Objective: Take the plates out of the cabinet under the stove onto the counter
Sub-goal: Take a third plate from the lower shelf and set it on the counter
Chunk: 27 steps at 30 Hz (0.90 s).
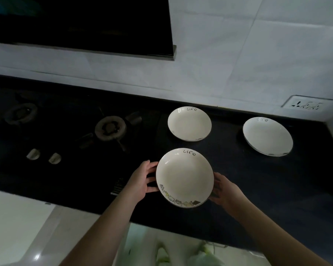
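We found the black counter (248,179) carrying two plates beyond our hands: a far plate (189,123) and a right plate (268,136). Our left hand (142,179) and right hand (224,191) gripped the third plate (185,177) by opposite rims, fingers curled, low over the counter's near edge. The cabinet was out of view, so any remainder was unknown. Each plate read "life".

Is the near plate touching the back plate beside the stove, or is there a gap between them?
Apart. The head view shows a strip of dark counter between the near plate and the back plate.
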{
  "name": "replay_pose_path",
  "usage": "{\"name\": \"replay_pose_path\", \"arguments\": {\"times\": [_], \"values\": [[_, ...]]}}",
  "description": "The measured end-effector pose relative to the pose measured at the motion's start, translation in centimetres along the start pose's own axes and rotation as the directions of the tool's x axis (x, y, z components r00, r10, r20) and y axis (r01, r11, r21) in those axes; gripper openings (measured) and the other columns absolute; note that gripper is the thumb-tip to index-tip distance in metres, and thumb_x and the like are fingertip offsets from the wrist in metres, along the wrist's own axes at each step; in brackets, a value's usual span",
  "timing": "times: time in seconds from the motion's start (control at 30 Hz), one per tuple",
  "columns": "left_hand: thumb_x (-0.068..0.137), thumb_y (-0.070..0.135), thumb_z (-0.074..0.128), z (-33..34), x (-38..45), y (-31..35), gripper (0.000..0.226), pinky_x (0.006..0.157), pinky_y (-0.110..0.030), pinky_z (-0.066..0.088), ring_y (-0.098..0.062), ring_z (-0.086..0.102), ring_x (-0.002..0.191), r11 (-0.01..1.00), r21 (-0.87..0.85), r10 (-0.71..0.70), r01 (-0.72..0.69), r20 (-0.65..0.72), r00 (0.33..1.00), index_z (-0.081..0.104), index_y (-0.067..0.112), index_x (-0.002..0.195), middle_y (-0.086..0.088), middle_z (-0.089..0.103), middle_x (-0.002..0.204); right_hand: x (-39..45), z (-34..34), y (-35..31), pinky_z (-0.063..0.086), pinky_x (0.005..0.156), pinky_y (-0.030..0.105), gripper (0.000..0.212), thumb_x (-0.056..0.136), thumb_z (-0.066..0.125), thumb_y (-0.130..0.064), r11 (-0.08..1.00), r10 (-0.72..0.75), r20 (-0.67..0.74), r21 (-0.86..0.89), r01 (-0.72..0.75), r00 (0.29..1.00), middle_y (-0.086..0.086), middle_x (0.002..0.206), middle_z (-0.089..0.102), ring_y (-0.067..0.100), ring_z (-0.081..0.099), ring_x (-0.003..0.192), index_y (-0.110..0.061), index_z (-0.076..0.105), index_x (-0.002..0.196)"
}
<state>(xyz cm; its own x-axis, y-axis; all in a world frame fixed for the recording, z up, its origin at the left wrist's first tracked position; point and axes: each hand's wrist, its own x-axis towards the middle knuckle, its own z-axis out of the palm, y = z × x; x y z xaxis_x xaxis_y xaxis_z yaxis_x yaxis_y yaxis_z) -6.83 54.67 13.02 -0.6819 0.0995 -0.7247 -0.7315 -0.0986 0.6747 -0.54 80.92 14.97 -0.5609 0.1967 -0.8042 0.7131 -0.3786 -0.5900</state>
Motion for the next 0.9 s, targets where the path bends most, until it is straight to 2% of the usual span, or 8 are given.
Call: {"name": "replay_pose_path", "arguments": {"times": [0.13,0.27,0.47,0.63,0.9], "values": [[0.097,0.048,0.039,0.4,1.0,-0.1,0.034,0.070,-0.046,0.059,-0.024,0.056,0.113,1.000,-0.002,-0.011,0.011,-0.025,1.000,0.068,0.034,0.108,0.007,0.059,0.118,1.5,0.1,-0.3,0.054,0.084,0.049,0.012,0.096,0.053,-0.028,1.000,0.023,0.010,-0.010,-0.023,1.000,0.006,0.108,0.070,0.028,0.066,0.101,-0.023,0.064,0.099],[0.091,0.043,0.050,0.9,1.4,-0.2,0.027,0.062,-0.040,0.060,-0.019,0.061,0.105,1.000,-0.014,-0.005,0.005,-0.059,0.998,0.069,0.033,0.107,0.009,0.063,0.116,2.5,-0.2,-0.7,0.054,0.085,0.049,0.015,0.097,0.054,-0.027,0.998,0.062,0.029,-0.012,-0.062,0.998,0.005,0.111,0.068,0.028,0.065,0.104,-0.022,0.063,0.107],[0.093,0.039,0.050,1.2,2.0,-0.3,0.023,0.060,-0.038,0.059,-0.018,0.062,0.103,1.000,-0.008,-0.011,0.010,-0.084,0.996,0.067,0.032,0.107,0.008,0.063,0.114,3.2,-0.5,-0.9,0.053,0.090,0.050,0.026,0.099,0.051,-0.027,0.997,0.075,0.061,0.012,-0.076,0.995,0.008,0.118,0.068,0.029,0.065,0.107,-0.015,0.062,0.119],[0.094,0.038,0.052,1.1,2.0,-0.4,0.026,0.059,-0.038,0.060,-0.019,0.063,0.103,1.000,-0.016,-0.025,0.023,-0.102,0.994,0.067,0.030,0.113,0.006,0.064,0.115,3.4,-0.7,-0.7,0.055,0.081,0.045,0.028,0.099,0.050,-0.028,0.999,0.049,0.094,0.012,-0.050,0.994,0.007,0.118,0.069,0.028,0.066,0.107,-0.015,0.063,0.120],[0.093,0.039,0.054,1.2,2.0,-0.6,0.027,0.063,-0.039,0.059,-0.019,0.064,0.103,1.000,-0.007,-0.018,0.018,-0.123,0.992,0.066,0.029,0.115,0.006,0.065,0.115,4.0,-1.1,-0.5,0.057,0.079,0.045,0.027,0.099,0.051,-0.028,0.997,0.054,0.086,0.045,-0.058,0.995,0.005,0.114,0.072,0.027,0.068,0.104,-0.016,0.065,0.118]]}}
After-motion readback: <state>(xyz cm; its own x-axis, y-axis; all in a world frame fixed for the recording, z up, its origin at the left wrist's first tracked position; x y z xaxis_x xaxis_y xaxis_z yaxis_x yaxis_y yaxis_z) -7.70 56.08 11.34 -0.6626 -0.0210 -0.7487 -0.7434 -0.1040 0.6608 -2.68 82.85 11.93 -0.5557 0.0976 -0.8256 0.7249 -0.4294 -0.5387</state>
